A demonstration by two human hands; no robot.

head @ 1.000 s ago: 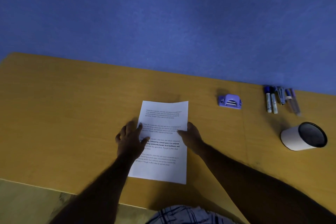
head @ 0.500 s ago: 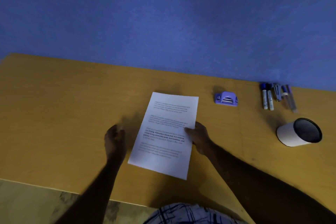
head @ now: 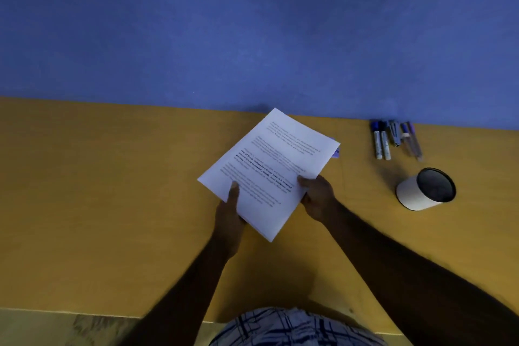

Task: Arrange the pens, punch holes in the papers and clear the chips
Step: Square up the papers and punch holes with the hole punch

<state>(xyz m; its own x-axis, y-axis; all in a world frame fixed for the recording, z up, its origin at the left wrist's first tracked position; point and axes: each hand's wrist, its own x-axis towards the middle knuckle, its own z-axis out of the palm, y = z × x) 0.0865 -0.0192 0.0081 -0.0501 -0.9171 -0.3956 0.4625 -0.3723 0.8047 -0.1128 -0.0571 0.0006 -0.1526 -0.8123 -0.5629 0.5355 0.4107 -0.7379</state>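
A stack of printed white papers [head: 269, 171] is held up off the wooden table [head: 98, 191], turned at an angle. My left hand [head: 229, 211] grips its lower left edge, thumb on top. My right hand [head: 317, 196] grips its right edge, thumb on the sheet. A purple hole punch [head: 336, 152] is almost wholly hidden behind the papers' right corner. Several pens and markers [head: 393, 139] lie side by side at the table's back right. A white pen holder cup [head: 425, 189] with a dark inside lies tipped on its side near them.
A blue wall [head: 252, 31] runs along the table's far edge. The table's near edge [head: 84, 313] crosses the bottom, with pale floor below at the left. My checked clothing [head: 292, 329] shows at the bottom middle.
The papers lay flat on the table under both hands; now both hands have lifted them, turned clockwise and shifted toward the hole punch, which they now cover.
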